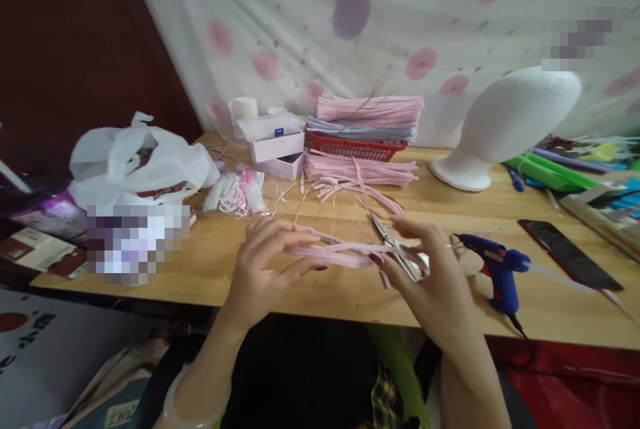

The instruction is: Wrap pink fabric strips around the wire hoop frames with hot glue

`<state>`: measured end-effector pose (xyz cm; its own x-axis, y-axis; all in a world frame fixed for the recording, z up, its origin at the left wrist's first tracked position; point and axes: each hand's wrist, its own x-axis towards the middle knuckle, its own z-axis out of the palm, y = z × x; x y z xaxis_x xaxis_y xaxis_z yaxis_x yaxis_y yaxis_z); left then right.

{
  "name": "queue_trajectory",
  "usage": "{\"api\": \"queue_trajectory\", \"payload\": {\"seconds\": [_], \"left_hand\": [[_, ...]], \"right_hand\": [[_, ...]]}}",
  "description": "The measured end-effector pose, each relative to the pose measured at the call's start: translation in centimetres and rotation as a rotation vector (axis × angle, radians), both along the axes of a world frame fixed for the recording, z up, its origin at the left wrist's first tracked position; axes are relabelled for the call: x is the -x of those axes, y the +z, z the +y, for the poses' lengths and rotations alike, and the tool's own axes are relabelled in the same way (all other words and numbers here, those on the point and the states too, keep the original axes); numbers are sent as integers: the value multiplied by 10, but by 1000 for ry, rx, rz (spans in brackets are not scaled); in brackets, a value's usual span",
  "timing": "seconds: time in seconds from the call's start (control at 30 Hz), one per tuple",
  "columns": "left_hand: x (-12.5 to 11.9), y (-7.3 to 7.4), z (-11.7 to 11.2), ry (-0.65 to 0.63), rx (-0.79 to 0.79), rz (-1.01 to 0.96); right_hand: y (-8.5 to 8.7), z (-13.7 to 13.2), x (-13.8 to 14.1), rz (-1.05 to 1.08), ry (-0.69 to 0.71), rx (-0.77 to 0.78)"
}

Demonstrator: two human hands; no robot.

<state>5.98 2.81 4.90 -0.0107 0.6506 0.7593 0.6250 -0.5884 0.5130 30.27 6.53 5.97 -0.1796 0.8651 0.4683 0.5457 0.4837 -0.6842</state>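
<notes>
Between my two hands stretches a band of pink pipe cleaners (345, 256), held above the front of the table. My left hand (265, 259) pinches its left end between thumb and fingers. At the other end, my right hand (425, 266) closes thumb and fingers on the band, its fingertips partly blurred. Thin wires arch up behind the band to a small whitish piece (327, 182); how they join it is hard to make out. A pair of scissors (385, 234) lies on the wood under my right hand, which hides part of the handles.
A blue glue gun (495, 262) and a phone (570, 252) lie to the right. Behind stand a white foam head (505, 122), a red basket (355, 148) under pipe cleaner bundles (370, 112), and white boxes (277, 147). Bagged pearl beads (235, 192) and a plastic bag (135, 156) sit left.
</notes>
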Motion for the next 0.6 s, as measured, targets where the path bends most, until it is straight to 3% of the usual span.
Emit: {"api": "queue_trajectory", "payload": {"seconds": [0.07,0.17,0.43,0.6], "left_hand": [[-2,1,-2,-4,10,-1],[-4,5,-5,-8,45,0],[-5,8,-7,-18,102,-27],[-4,11,-1,-61,58,-29]], "right_hand": [[12,-7,7,-41,67,-211],[27,-9,19,-110,254,-288],[27,7,27,-194,428,-182],[29,15,26,-89,525,-66]]}}
